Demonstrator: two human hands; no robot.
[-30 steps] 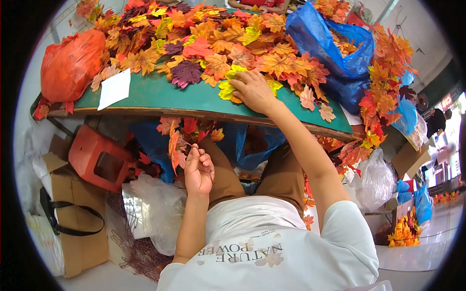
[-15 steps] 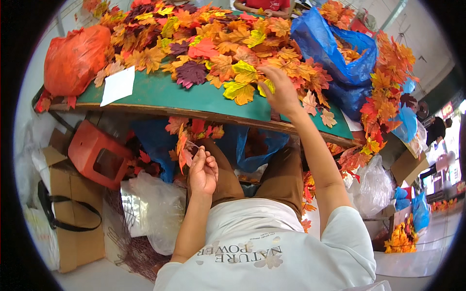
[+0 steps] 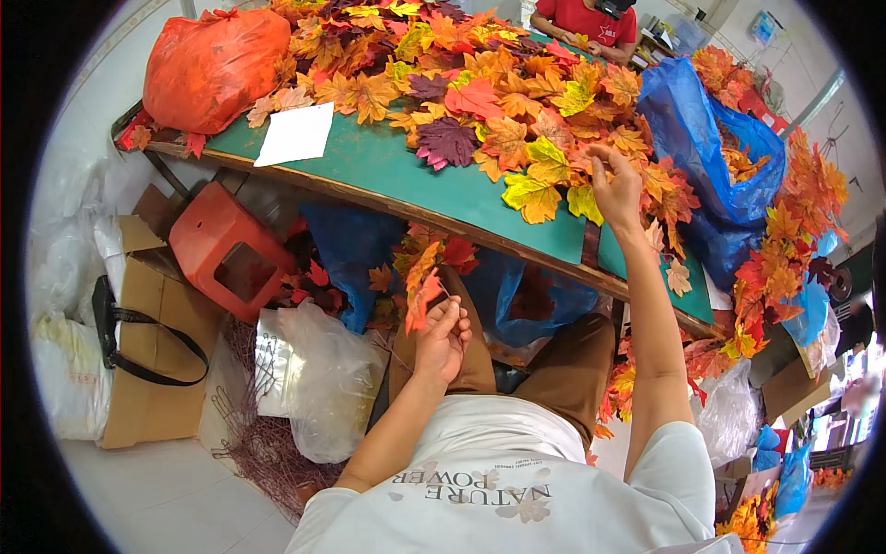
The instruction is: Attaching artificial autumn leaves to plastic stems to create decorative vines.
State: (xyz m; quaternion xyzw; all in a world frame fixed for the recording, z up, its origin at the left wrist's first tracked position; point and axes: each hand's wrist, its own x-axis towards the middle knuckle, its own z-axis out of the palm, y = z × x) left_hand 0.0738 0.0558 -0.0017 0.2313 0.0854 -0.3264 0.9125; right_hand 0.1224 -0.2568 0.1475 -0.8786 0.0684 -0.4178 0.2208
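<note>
My left hand is above my lap, its fingers pinched on the thin stem of an orange artificial maple leaf sprig. On the green table, my right hand reaches over the near edge of a heap of artificial maple leaves. Its fingers are parted and curved beside the leaves, with nothing visibly gripped. Just left of that hand lie yellow leaves, and a dark purple leaf is further left.
The green table also bears a white sheet, an orange-red bag and a blue bag. Below are a red stool, a cardboard box and clear plastic bags. Across sits a person in red.
The view has turned, so the table and its things appear further right and tilted. My left hand still pinches the sprig; my right hand stays by the leaves, its fingers more curled.
</note>
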